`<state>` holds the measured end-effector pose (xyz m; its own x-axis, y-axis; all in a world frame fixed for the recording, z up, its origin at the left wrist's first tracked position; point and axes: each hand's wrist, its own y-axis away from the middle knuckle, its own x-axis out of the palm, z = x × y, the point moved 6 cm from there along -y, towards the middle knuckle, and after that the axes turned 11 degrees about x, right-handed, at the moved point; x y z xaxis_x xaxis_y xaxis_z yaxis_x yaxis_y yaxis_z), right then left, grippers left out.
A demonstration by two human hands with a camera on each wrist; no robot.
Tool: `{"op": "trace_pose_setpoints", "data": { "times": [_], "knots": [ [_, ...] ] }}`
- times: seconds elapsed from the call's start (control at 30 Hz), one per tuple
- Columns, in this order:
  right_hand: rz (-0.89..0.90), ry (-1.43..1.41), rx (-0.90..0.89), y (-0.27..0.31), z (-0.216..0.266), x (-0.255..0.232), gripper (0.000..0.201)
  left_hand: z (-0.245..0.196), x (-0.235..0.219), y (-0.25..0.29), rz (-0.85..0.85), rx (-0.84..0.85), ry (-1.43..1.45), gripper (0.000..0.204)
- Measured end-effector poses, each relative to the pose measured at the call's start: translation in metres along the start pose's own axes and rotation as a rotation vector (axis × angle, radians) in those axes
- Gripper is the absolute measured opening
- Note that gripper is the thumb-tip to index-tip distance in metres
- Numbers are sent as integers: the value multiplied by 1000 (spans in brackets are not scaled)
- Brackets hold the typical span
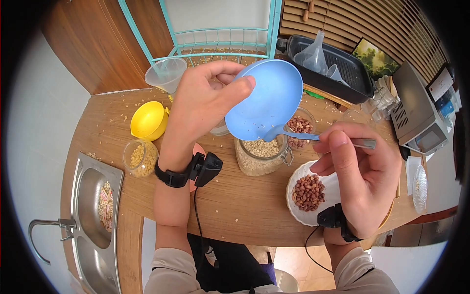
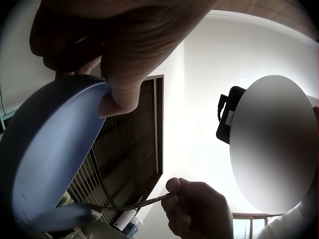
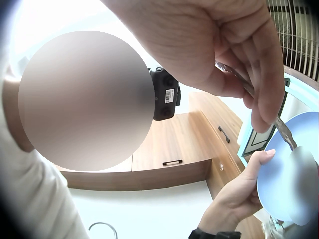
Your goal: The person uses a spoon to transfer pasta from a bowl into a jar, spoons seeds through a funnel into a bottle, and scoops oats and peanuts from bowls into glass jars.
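My left hand (image 1: 208, 98) grips a light blue bowl (image 1: 276, 95) by its rim, thumb on the inside. The bowl is tilted above a glass jar of oats (image 1: 257, 159), with a few crumbs near its low edge. My right hand (image 1: 364, 169) pinches a metal spoon (image 1: 360, 142) by the handle. The spoon's head lies at the bowl's lower rim, over the jar mouth. In the left wrist view the spoon (image 2: 134, 204) reaches from the right hand (image 2: 199, 209) to the bowl (image 2: 60, 144). Under the right hand stands a white fluted dish (image 1: 333, 188) with peanuts (image 1: 308, 193).
Behind the oat jar stands a jar of peanuts (image 1: 299, 125). To the left are a yellow bowl (image 1: 147, 120), a jar of yellow pieces (image 1: 141, 159) and a sink (image 1: 90, 196). A black grill pan (image 1: 350, 78) holding funnels (image 1: 313, 56) sits at the back right.
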<state>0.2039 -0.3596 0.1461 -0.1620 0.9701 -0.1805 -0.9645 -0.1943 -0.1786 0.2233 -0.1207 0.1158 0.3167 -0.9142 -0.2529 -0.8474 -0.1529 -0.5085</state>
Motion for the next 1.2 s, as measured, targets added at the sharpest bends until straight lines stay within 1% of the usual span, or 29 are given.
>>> {"op": "trace_pose_setpoints", "data": {
  "times": [0.13,0.2,0.3,0.43,0.63,0.7,0.73,0.8,0.83,0.9,0.97,1.13,1.2],
  "knots": [
    [-25,-23,-44,-1,1,1,17,1,-1,0,-4,0,-14,40],
    [35,20,-10,-2,0,3,16,1,-1,0,-5,1,-15,39],
    [53,19,-55,-2,-1,7,16,1,-1,1,-14,-13,0,39],
    [95,38,-47,-1,-1,7,16,-1,-1,1,-5,-1,37,39],
    [59,30,-41,2,1,3,15,0,-5,1,-18,-5,16,40],
    [7,-41,-54,2,1,1,16,-1,-6,1,-23,-5,-1,40],
    [7,-42,-54,1,1,1,16,-2,-6,1,-23,-4,10,40],
    [-58,-6,-50,-1,0,-1,17,-3,-7,1,-24,0,20,40],
    [-58,-6,-51,-3,-1,-1,17,-4,-7,1,-24,-2,8,40],
    [-40,94,-79,-5,0,0,19,-4,-7,1,-26,-3,-5,39],
    [-35,96,-75,-4,0,1,19,-4,-7,1,-66,28,36,40],
    [3,59,-48,-2,2,0,16,-2,-7,1,-64,32,47,40],
    [19,38,-10,0,2,0,16,-2,-7,1,-64,34,45,40]
  ]
}}
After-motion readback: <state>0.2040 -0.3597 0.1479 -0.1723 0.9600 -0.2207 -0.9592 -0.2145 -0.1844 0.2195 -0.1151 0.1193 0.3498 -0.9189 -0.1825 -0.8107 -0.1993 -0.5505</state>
